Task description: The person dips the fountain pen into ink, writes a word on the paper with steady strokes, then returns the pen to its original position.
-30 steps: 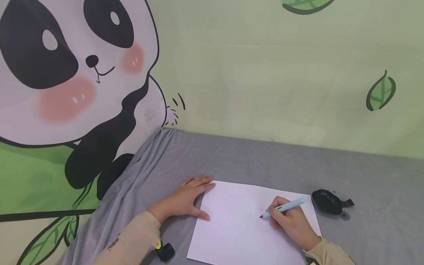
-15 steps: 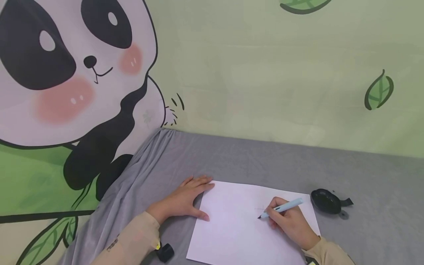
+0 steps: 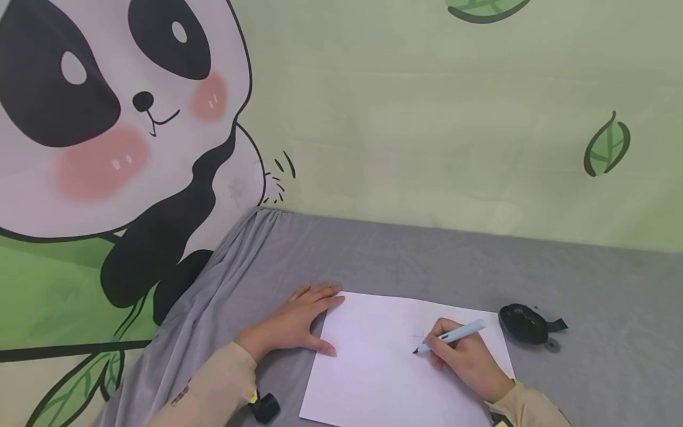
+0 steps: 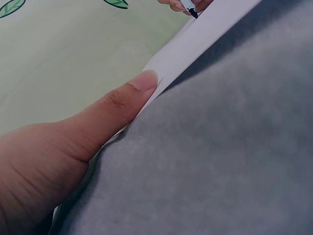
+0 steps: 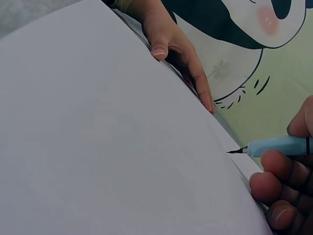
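Note:
My right hand (image 3: 465,359) pinches a light blue fountain pen (image 3: 459,332) between thumb and fingers. In the right wrist view the dark nib (image 5: 238,151) points left, at the surface of the white paper (image 5: 122,122). Faint thin crossing lines (image 3: 418,336) show on the sheet just above the nib. At the paper's left edge lies my left hand (image 3: 296,320), fingers spread, with the index fingertip by the upper corner and the thumb (image 4: 115,105) on the edge. Part of the sheet is hidden under the right hand.
A small black dish (image 3: 525,324) with a short handle lies just right of the paper. Grey cloth (image 3: 395,255) covers the table, up to a wall with a panda picture (image 3: 176,148). A small black device (image 3: 265,408) sits by the left cuff.
The pen nib has shifted slightly left and down over the paper, with the right hand. My left hand stays in place. The whole view has drifted slightly.

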`<state>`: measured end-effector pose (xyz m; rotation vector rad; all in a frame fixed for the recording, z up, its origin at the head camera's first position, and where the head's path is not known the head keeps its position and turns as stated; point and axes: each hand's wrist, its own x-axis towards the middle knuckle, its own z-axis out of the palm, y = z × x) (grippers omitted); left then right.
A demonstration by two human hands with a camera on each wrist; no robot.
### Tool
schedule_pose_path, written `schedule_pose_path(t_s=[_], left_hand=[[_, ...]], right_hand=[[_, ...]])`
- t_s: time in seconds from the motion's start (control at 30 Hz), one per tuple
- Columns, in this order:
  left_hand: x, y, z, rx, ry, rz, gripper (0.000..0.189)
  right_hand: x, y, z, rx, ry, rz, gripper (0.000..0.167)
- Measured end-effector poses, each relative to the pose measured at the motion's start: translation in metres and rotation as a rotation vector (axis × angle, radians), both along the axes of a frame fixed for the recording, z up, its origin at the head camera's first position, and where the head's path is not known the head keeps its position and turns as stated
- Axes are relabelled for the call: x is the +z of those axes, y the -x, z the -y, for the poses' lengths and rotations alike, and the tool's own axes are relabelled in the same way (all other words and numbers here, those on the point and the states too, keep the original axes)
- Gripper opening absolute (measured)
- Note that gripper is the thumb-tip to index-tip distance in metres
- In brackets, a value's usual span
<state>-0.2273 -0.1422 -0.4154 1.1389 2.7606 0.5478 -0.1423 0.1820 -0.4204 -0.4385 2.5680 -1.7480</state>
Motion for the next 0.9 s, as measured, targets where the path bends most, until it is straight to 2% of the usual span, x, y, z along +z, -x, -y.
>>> schedule_pose_path(t_s=[0.9], left_hand=[[0.0003, -0.0002, -0.0005, -0.002, -0.011, 0.016, 0.097]], right_hand=[[0.0017, 0.0003, -0.0004, 0.035, -0.019, 0.023, 0.014]])
